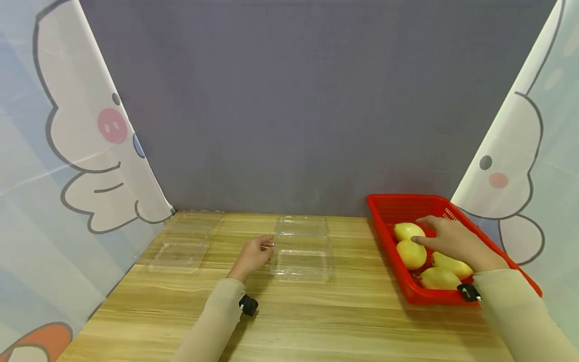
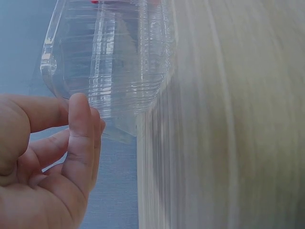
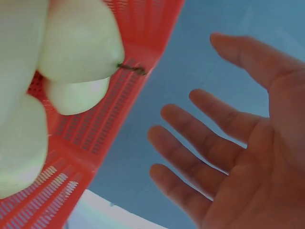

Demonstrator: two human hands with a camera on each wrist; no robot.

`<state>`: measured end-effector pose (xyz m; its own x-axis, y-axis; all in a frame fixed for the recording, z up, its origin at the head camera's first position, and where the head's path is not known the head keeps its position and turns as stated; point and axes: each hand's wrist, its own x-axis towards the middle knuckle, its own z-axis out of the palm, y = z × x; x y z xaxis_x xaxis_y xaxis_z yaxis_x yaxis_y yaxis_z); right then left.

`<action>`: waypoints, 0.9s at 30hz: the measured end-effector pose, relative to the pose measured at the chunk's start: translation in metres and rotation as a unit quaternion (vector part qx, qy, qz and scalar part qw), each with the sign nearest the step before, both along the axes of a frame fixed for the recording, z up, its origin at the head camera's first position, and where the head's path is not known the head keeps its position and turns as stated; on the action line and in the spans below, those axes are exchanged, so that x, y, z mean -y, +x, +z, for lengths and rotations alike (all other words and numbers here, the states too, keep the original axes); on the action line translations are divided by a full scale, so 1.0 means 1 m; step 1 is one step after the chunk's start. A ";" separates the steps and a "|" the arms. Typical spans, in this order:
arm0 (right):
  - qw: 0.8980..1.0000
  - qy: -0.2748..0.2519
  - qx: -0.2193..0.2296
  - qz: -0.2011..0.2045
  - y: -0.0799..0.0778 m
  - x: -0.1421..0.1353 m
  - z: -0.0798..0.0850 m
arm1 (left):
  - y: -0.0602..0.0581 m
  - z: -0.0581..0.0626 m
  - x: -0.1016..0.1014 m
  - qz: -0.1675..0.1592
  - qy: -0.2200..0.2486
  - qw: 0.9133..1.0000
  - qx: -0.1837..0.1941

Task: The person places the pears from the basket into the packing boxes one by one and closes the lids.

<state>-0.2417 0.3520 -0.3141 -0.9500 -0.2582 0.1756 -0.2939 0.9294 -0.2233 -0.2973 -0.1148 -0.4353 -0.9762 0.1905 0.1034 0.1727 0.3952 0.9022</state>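
My left hand (image 1: 253,255) is at the left side of an open clear plastic clamshell box (image 1: 302,259), its lid folded back toward the wall. In the left wrist view, the thumb and fingers (image 2: 80,119) pinch the box's rim (image 2: 50,71) near a corner. My right hand (image 1: 450,242) is over a red plastic basket (image 1: 398,274), fingers spread and relaxed, holding nothing. Below it lie several yellow pears (image 1: 411,254). The right wrist view shows a pear (image 3: 81,43) with a dark stem, apart from the fingers (image 3: 190,148).
A second open clear clamshell box (image 1: 178,254) lies at the left of the wooden table (image 1: 316,322). Behind the table stands a grey backdrop (image 1: 289,110), with cartoon-printed curtains (image 1: 77,115) on both sides.
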 end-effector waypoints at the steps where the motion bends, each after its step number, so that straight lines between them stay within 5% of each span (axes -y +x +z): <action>1: 1.000 -0.002 0.006 0.002 -0.001 -0.003 -0.001 | 0.000 0.000 0.000 0.000 0.000 1.000 -0.001; 8: 0.997 -0.017 0.075 0.010 -0.007 -0.017 -0.006 | 0.001 0.000 -0.001 0.000 -0.004 1.000 -0.006; 17: 0.981 -0.011 0.189 0.031 -0.019 -0.026 -0.005 | 0.001 0.001 -0.002 0.001 -0.009 1.000 -0.008; 27: 0.950 -0.042 0.306 0.048 -0.035 -0.031 -0.008 | 0.001 0.000 -0.002 -0.003 -0.004 1.000 -0.008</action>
